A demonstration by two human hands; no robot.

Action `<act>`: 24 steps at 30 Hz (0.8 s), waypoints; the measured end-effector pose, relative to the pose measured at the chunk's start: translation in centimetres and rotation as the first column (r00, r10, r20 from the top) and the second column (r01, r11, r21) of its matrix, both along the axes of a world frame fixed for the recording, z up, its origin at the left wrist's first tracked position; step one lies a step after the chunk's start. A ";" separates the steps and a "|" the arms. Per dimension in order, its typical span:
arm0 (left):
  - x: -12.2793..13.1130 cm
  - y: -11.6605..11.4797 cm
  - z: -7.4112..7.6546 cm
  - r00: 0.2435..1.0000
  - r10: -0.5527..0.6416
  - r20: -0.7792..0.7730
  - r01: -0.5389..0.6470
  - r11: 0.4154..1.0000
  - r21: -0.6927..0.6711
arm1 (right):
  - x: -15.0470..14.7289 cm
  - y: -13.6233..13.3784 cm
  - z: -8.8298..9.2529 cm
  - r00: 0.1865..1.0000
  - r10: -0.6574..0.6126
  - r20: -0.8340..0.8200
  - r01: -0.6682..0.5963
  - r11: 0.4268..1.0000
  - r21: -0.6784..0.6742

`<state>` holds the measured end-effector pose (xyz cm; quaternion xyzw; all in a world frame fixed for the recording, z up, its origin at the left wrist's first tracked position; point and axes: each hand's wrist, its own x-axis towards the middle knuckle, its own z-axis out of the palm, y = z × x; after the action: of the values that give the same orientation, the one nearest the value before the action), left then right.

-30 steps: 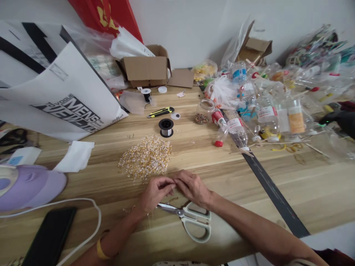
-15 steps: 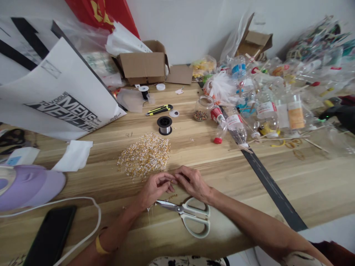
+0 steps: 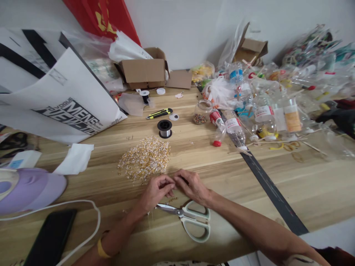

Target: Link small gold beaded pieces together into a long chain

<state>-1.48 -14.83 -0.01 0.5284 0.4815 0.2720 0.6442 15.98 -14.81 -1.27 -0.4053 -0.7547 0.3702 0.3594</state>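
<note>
My left hand [image 3: 158,190] and my right hand [image 3: 194,186] meet fingertip to fingertip low over the wooden table, thumbs and forefingers pinched. What sits between the fingertips is too small and too covered to make out. A short gold chain or beaded strand [image 3: 173,200] shows just below the fingers, partly hidden by my left hand. Beyond my hands spreads a loose pile of small gold and clear beads [image 3: 146,159]. White-handled scissors [image 3: 179,212] lie with blades apart under my wrists, tips near my left hand.
A spool of clear line [image 3: 165,129] and a yellow-black box cutter [image 3: 159,113] lie behind the pile. Plastic bottles [image 3: 234,127] and a jar of beads [image 3: 200,118] crowd the right. A paper bag [image 3: 83,107], purple appliance [image 3: 36,188], white cable [image 3: 97,218] and phone [image 3: 51,236] stand left.
The camera view has shifted slightly, so the scene sits a little lower. My hands stay together with fingers pinched; a gold speck seen at the fingertips before is now hidden.
</note>
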 end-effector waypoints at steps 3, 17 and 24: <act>0.2 -0.1 -0.1 1.000 0.014 -0.009 -0.014 1.000 0.007 | -0.1 0.0 0.0 1.000 0.024 -0.004 -0.024 0.999 0.030; 0.4 -0.9 -1.2 0.991 0.034 -0.132 -0.008 0.981 0.192 | -0.2 -0.9 0.6 1.000 0.019 -0.008 -0.018 0.996 0.088; 0.6 -1.0 -0.2 0.979 0.051 -0.196 -0.008 0.977 0.214 | -1.0 -1.1 0.2 0.926 -0.175 -0.333 0.049 0.934 -0.353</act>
<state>-0.91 -15.83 -0.25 0.6118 0.5199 0.2768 0.5280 14.99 -15.92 -1.05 -0.4295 -0.5764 0.5405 0.4372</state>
